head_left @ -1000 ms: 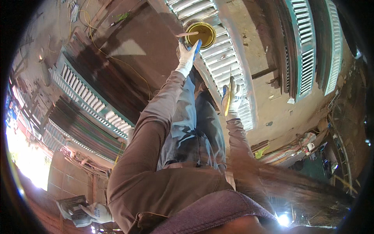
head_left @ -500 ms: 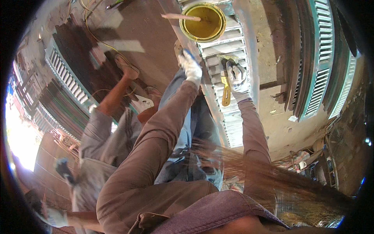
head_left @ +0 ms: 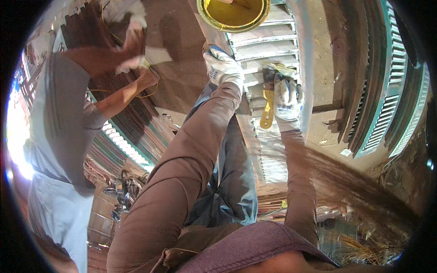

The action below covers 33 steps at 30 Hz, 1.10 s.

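Note:
My right hand (head_left: 288, 98), in a white glove, is closed on a flat yellow-handled putty knife (head_left: 267, 102). Its dark end lies over the slats, with a pale yellow smear beside it near my fingertips. Below it stretches a long louvred shutter (head_left: 268, 48) with whitish slats and a greyish-brown frame. My left hand (head_left: 224, 68), in a white glove with blue on it, is at the shutter's left frame edge; its fingers are mostly hidden. Beyond both hands, a round tin (head_left: 202, 18) of dull yellow paste, with a stick in it, stands over the slats at the picture's top edge.
At left another person (head_left: 63, 118) in grey bends down, arms reaching toward the floor near a yellow cord (head_left: 107, 29). Dark slatted pieces (head_left: 118, 91) are stacked there. Green-edged shutters (head_left: 387, 86) lean at right. Long strands of hair (head_left: 341, 177) hang across my right forearm.
The tin has shifted up in view and is partly cut off. The person at left has moved, now bending with arms reaching down. My right hand still grips the putty knife over the slats.

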{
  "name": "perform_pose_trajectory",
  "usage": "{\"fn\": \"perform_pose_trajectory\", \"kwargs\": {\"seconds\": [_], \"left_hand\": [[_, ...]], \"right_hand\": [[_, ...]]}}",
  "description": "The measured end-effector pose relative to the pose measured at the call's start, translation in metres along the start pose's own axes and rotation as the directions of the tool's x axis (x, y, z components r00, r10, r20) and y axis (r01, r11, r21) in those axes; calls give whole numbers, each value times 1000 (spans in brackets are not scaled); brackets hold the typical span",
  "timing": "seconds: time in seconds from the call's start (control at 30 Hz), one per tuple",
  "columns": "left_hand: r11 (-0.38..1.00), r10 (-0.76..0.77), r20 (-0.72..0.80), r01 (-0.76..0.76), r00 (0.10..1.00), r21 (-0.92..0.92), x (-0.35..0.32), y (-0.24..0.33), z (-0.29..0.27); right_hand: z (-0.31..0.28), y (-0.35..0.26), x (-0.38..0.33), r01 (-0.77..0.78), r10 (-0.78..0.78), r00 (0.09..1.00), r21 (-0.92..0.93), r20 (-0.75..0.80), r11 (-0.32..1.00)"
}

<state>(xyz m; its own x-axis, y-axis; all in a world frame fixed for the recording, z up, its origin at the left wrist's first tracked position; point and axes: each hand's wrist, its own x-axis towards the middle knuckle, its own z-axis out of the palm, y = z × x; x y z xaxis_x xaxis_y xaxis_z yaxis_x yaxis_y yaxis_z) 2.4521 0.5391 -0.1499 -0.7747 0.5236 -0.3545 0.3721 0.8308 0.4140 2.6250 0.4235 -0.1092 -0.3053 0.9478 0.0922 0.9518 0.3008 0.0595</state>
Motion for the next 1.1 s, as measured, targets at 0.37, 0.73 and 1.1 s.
{"fn": "perform_pose_trajectory", "kwargs": {"seconds": [0.37,0.73,1.1], "left_hand": [[1000,7,-212,-13,977,-23,28,-52,14],[735,-206,93,217,974,-643,39,-56,10],[1000,10,29,-10,1000,-21,11,0,-29]], "right_hand": [[-51,-9,0,-89,69,959,62,274,994],[-59,-49,34,-325,298,915,57,270,944],[-50,-88,22,-340,298,911,111,286,934]]}}
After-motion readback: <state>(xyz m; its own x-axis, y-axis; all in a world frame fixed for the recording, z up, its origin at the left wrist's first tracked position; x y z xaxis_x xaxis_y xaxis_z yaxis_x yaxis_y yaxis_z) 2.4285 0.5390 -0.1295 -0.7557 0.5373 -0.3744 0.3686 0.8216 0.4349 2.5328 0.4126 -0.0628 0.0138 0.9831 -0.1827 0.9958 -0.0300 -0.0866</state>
